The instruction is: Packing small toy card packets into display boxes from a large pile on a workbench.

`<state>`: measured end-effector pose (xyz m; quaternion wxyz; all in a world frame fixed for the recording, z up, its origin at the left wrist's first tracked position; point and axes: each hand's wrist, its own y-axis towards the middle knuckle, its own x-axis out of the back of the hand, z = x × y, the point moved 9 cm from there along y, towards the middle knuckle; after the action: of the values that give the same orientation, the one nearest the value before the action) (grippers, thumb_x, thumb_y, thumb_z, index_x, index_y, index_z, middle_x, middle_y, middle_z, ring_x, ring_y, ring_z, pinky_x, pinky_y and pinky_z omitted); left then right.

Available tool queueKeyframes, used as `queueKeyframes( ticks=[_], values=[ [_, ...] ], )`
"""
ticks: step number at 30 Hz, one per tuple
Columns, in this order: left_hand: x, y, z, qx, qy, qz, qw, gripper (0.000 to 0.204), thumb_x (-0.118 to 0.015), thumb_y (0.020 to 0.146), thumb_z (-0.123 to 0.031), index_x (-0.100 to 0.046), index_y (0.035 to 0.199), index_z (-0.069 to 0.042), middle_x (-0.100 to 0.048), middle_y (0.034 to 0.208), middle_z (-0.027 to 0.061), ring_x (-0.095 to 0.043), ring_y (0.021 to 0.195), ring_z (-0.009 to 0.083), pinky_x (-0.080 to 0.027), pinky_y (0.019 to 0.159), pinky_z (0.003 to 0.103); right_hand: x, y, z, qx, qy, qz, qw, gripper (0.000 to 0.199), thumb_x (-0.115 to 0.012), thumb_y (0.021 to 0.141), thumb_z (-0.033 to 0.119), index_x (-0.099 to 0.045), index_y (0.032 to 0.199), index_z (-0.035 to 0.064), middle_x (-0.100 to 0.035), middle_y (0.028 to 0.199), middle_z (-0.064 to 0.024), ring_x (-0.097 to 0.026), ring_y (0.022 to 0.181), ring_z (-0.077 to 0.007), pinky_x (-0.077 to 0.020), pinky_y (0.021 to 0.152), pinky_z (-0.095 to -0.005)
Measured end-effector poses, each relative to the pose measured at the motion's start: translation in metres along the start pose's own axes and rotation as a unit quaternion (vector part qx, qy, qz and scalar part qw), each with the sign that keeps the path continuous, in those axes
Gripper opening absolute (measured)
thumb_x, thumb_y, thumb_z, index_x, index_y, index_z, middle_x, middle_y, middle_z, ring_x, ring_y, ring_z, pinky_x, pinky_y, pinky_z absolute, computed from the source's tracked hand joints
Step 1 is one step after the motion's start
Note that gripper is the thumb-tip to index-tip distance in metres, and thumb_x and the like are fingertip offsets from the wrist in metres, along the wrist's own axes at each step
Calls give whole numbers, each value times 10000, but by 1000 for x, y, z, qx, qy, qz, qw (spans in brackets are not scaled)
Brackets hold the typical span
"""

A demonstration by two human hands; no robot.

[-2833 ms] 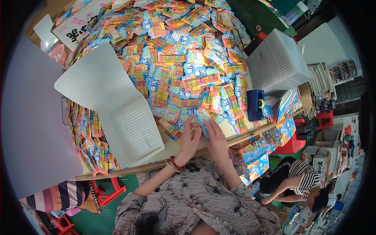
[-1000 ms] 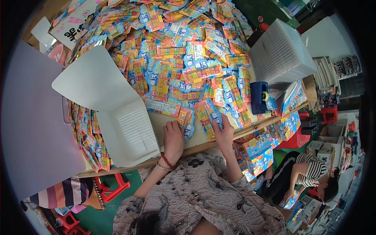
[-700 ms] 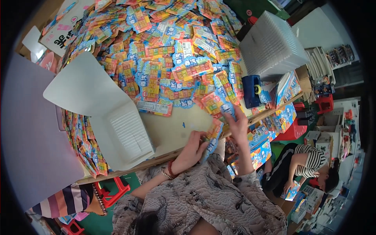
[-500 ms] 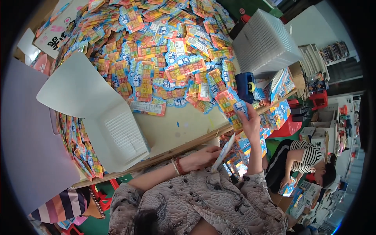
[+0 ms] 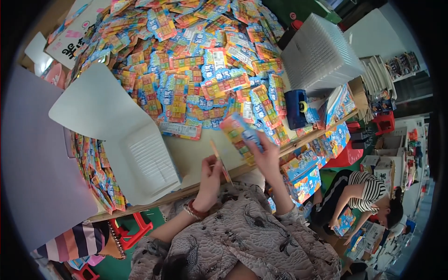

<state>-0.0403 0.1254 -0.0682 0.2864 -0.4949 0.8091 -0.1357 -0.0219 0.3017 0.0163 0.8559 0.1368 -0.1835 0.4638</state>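
Note:
My left hand [image 5: 209,179] pinches a flat colourful packet [image 5: 219,156], seen nearly edge-on, above the table's front edge. To its right, my right hand [image 5: 267,157] grips another packet [image 5: 239,136], orange and blue with rows of small coloured blocks on it, tilted and slightly blurred. The two packets are close together but apart. Beyond them a large heap of similar packets [image 5: 177,95] covers the table [image 5: 191,156]. At the left lies an opened white plastic tray [image 5: 151,161] with a ribbed inside, its flap-like half raised.
A stack of clear ribbed trays [image 5: 319,53] stands at the back right, behind a blue tape dispenser [image 5: 295,108]. More packets [image 5: 100,179] lie left of the white tray. Printed boxes [image 5: 303,172] sit below the table's right edge. A person in a striped top [image 5: 364,189] bends over boxes at the right.
My right hand has brought its packet left and nearer to me. My left hand has risen from near my lap to the table's edge, its packet now more upright.

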Motion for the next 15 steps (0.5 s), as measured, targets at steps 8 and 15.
queueKeyframes(
  ticks=[8,15],
  values=[
    [47,21,-3,-74,2,-120,990,466,-621,923,-145,-305,1234,-1,-488,1097,116,-554,960,168,-500,814,285,-85,-18,4,12,56,223,973,439,-633,880,153,-510,1293,70,-609,1089,-173,-625,931,-353,-500,785,-392],
    [28,-19,-80,-349,448,-193,800,837,-742,762,-90,-236,1427,-49,-438,1274,181,-463,1179,311,-343,1055,458,-83,-11,-4,110,-54,331,936,502,-672,848,173,-503,1309,69,-622,1090,-163,-605,1026,-354,-485,856,-399]
  ],
)
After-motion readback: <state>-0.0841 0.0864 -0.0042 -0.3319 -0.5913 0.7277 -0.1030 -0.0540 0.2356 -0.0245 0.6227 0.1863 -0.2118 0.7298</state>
